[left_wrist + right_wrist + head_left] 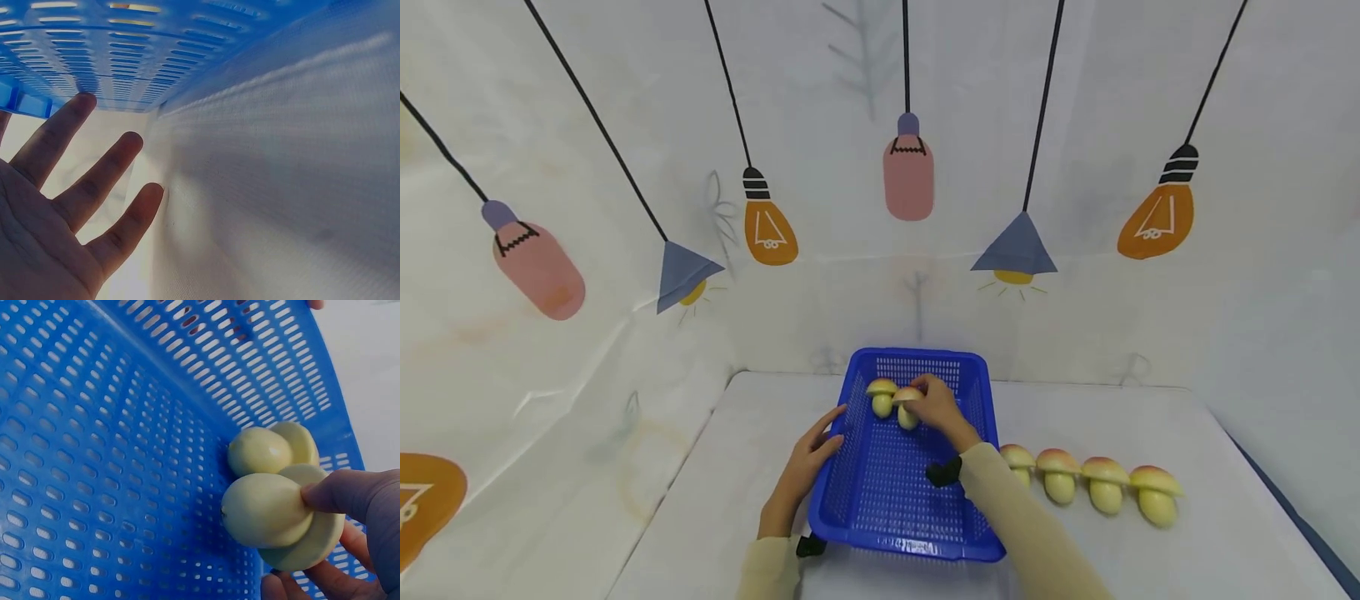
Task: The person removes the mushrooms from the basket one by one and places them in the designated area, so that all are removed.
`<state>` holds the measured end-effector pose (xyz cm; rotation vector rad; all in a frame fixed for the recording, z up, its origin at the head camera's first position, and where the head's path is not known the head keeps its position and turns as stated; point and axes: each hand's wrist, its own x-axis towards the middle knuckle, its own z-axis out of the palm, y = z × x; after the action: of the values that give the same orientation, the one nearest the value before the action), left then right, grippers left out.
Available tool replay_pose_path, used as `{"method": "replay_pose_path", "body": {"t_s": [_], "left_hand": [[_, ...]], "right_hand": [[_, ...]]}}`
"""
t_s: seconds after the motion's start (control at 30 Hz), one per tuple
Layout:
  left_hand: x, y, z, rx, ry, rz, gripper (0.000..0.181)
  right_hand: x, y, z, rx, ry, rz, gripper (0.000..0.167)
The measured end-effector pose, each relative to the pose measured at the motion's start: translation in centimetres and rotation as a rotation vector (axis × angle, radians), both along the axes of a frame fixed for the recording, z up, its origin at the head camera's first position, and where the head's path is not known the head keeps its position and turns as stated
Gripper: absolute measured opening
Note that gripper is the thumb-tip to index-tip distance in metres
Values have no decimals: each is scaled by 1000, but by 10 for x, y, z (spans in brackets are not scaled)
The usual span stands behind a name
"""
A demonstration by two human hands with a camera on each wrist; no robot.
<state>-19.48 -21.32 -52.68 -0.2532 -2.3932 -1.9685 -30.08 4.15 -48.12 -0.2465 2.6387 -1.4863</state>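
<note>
Cream sleeves (1037, 533) rise from the bottom edge of the frame. Near the centre, the right hand (938, 404) pinches a toy mushroom (907, 415) between thumb and fingers, inside the upper part of a blue slotted basket (902, 492). Its smooth, egg-shaped stem is pale yellow-green; its rounded cap is yellow, blushing red on top, with a flat, pale underside. Just to its left in the basket sits a matching mushroom (882, 400). Four more mushrooms (1105, 485) line the white surface (715, 500) at lower right. Left of centre, the left hand (811, 457) is by the basket's side, fingers spread, grasping nothing.
</note>
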Motion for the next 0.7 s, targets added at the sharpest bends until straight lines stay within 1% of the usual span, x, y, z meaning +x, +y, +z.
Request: {"method": "replay_pose_path", "body": {"t_s": [0.17, 0.27, 0.37, 0.53, 0.7], "left_hand": [[-1, 1, 2, -4, 5, 4, 54], [-4, 0, 4, -26, 8, 21, 54], [-7, 0, 6, -24, 11, 28, 54], [-7, 0, 5, -18, 2, 5, 54], [-3, 1, 2, -14, -19, 9, 53]], "right_hand": [[-2, 0, 5, -1, -17, -13, 43], [-6, -1, 7, 5, -13, -16, 43], [-7, -2, 13, -3, -4, -20, 42], [0, 1, 20, -29, -15, -35, 40], [9, 5, 21, -72, -28, -45, 41]]}}
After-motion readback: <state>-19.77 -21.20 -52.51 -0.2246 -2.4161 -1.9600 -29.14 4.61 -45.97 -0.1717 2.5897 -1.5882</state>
